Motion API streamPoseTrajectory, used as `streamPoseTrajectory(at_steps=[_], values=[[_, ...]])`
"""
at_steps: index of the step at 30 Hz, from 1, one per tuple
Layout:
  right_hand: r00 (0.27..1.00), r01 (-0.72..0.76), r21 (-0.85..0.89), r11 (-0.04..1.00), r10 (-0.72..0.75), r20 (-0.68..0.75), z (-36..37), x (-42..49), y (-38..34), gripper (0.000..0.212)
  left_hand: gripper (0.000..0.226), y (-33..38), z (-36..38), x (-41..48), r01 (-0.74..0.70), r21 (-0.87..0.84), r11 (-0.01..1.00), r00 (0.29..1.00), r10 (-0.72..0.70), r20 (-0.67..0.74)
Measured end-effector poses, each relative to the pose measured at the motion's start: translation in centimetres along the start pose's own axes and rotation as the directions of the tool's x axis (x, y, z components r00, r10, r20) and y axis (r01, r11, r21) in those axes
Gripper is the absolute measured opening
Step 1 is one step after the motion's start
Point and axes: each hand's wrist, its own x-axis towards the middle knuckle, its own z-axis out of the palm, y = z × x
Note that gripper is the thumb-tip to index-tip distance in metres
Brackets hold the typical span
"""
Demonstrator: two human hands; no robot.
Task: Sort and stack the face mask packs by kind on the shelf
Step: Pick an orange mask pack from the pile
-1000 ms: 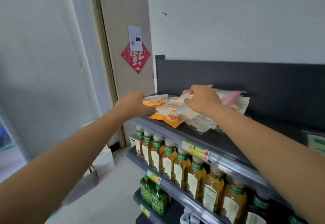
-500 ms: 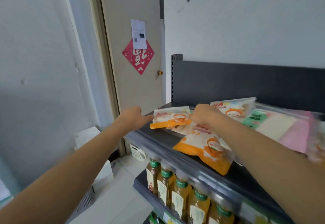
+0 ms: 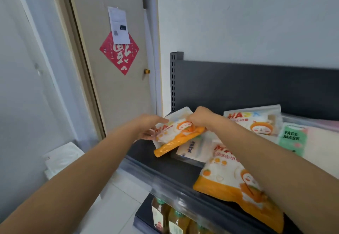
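Sorting looked barely begun: the right hand gripped an orange pack with curled fingers at the left end of the shelf, the left hand seemingly pinching its other edge, while a second orange pack, a third orange pack, a white pack and a green pack lay unstacked.

Head camera looks forward and down, close over the shelf.

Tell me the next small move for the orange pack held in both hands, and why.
Probably lower the orange pack onto the matching pack at the front edge of the shelf. The left hand and right hand both grip it, tilted, next to a white pack with blue print, a different kind, so setting it down right there would likely mix kinds.
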Motion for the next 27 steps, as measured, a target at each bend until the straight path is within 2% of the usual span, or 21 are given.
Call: streamPoseTrajectory(at_steps=[2,4,6,11,14,16,19,22,24,27], values=[[0.999,0.003,0.233,0.973,0.004,-0.033,-0.2,-0.7,-0.5,0.023,0.05,0.2,-0.1,0.1,-0.042,0.027,0.999,0.999,0.042,-0.008],[0.991,0.03,0.289,0.957,0.009,-0.133,-0.5,-2.0,-0.7,0.021,0.047,0.4,0.0,-0.1,-0.121,0.072,0.99,0.992,0.123,-0.032],[0.97,0.042,0.345,0.938,0.045,-0.24,-1.2,-3.9,-0.7,0.009,0.047,0.7,0.1,-0.8,-0.237,0.128,0.963,0.968,0.245,-0.048],[0.88,0.064,0.496,0.866,0.185,-0.438,-3.9,-9.8,1.0,0.01,0.03,2.9,2.0,-4.0,-0.461,0.037,0.887,0.887,0.46,0.042],[0.794,0.07,0.539,0.839,0.28,-0.54,-5.9,-14.4,3.8,0.013,0.069,4.7,4.8,-6.8,-0.575,0.071,0.815,0.813,0.56,0.163],[0.735,0.053,0.548,0.835,0.339,-0.588,-7.2,-17.6,6.1,0.012,0.083,5.8,7.4,-9.4,-0.635,0.083,0.768,0.762,0.606,0.229],[0.661,0.035,0.598,0.8,0.43,-0.615,-9.3,-22.9,10.2,0.016,0.075,6.9,12.3,-13.6,-0.721,0.081,0.688,0.668,0.66,0.344],[0.632,0.028,0.69,0.723,0.522,-0.573,-11.4,-28.2,14.3,0.035,0.067,7.8,17.4,-17.8,-0.777,0.087,0.624,0.599,0.687,0.411],[0.613,0.028,0.706,0.708,0.545,-0.571,-12.9,-31.3,17.2,0.033,0.069,8.3,20.9,-20.1,-0.798,0.097,0.595,0.569,0.691,0.446],[0.582,-0.002,0.691,0.723,0.563,-0.587,-15.2,-34.8,22.1,0.019,0.069,8.8,26.4,-23.0,-0.811,0.077,0.579,0.538,0.688,0.487]])
